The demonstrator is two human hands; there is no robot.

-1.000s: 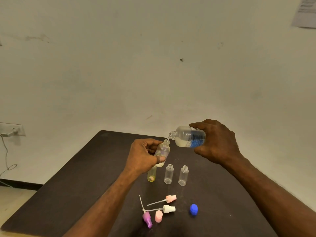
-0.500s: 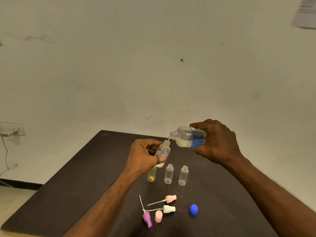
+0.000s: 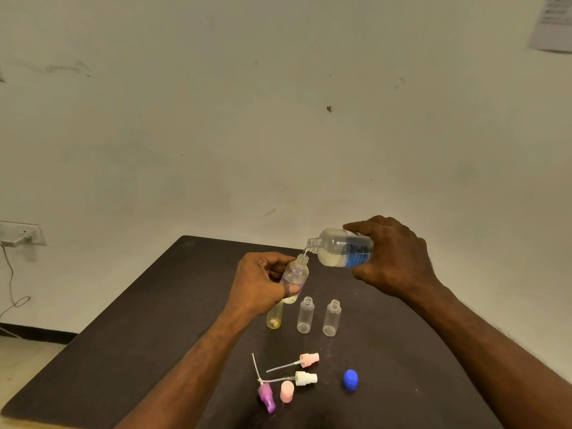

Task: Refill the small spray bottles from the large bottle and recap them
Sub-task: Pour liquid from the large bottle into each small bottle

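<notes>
My right hand (image 3: 393, 258) grips the large clear bottle (image 3: 340, 247) with a blue label, tipped almost flat, its open mouth just over the neck of a small clear spray bottle (image 3: 295, 275). My left hand (image 3: 261, 283) holds that small bottle tilted above the table; liquid sits in its bottom. A thin stream runs between the two mouths. Below stand a yellowish small bottle (image 3: 275, 320) and two empty clear ones (image 3: 305, 315) (image 3: 331, 318), all uncapped. Nearer me lie a pink spray head (image 3: 308, 360), a white spray head (image 3: 305, 379), a purple spray head (image 3: 266, 396), a pink cap (image 3: 287, 392) and a blue cap (image 3: 350, 379).
Everything rests on a dark table (image 3: 123, 351) set against a pale wall. A wall socket (image 3: 21, 233) with a hanging cable is at the left. A sheet of paper (image 3: 552, 23) is stuck high on the wall at the right.
</notes>
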